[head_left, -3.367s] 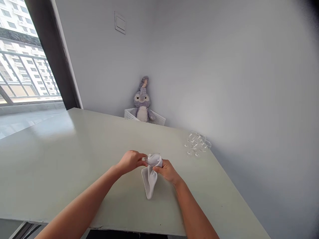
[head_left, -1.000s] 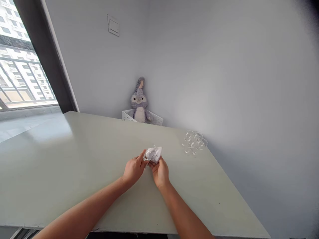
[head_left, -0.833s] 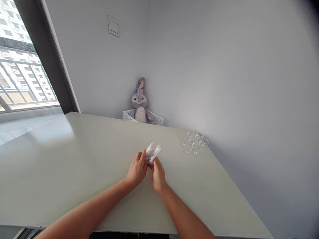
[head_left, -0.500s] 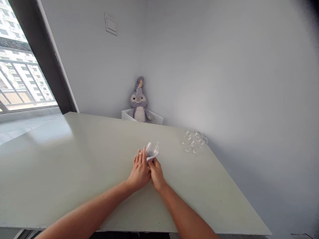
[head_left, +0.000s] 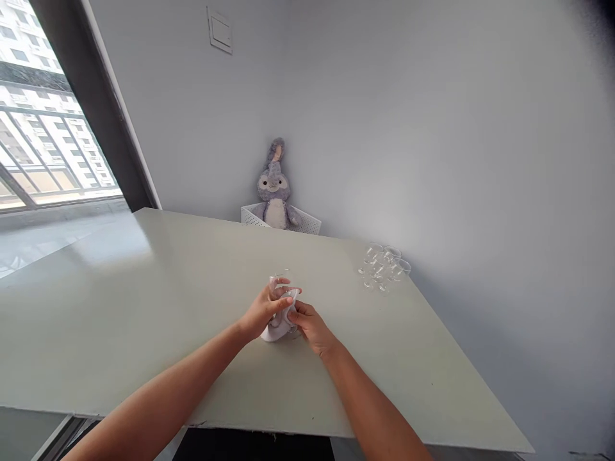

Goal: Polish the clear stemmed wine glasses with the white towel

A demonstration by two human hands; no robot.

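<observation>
A clear stemmed glass [head_left: 275,283] stands between my hands with its rim up. My left hand [head_left: 262,312] is curled around its bowl from the left, the fingers passing behind the glass and the thumb in front. Lower down on the right, my right hand [head_left: 313,325] pinches a white cloth [head_left: 275,333] against the glass. Part of the cloth hangs below my left palm toward the table [head_left: 230,378]. The stem and foot are mostly hidden by the cloth and fingers.
Several clear stemmed glasses [head_left: 382,266] stand in a cluster near the table's right edge by the wall. Behind the far edge, a grey plush toy [head_left: 275,189] sits in a white perforated basket [head_left: 307,222]. A window [head_left: 48,128] is at the left.
My left hand has gone from lying flat along the glass to wrapping its bowl. The cloth now hangs lower, and my right hand has shifted slightly right. The view has tilted a little.
</observation>
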